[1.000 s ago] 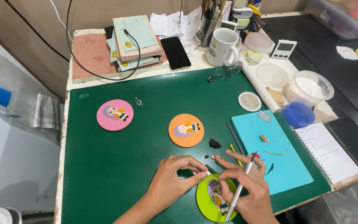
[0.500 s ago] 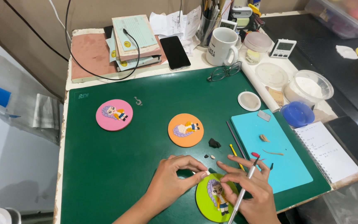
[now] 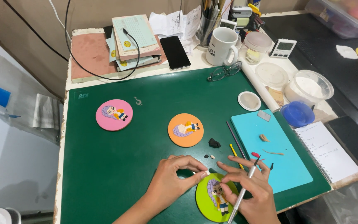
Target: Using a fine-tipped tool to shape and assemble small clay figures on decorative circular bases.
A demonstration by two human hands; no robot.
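Hands worked over a lime disc (image 3: 206,203) at the near edge of the green mat (image 3: 117,166). Left hand (image 3: 172,180) had thumb and forefinger pinched together, their tips at the disc's upper rim, just above the head of the clay figure (image 3: 217,195) lying on it. Whether a bit of clay sat in that pinch could not be told. Right hand (image 3: 251,191) lay over the disc's right side, fingers loosely spread, forefinger tip touching the figure's head close to the left fingertips. A silver tool (image 3: 245,186) was held slanting across that hand between thumb and fingers, its dark tip pointing up and away.

Beyond the fingertips lay two small clay crumbs (image 3: 209,156) and a black lump (image 3: 214,143). Farther off on the mat were an orange disc (image 3: 185,130) and a pink disc (image 3: 114,115), each bearing a figure. Right of the right hand lay a blue board (image 3: 282,166) with clay scraps, and thin sticks (image 3: 235,143) lay just beside its left edge.
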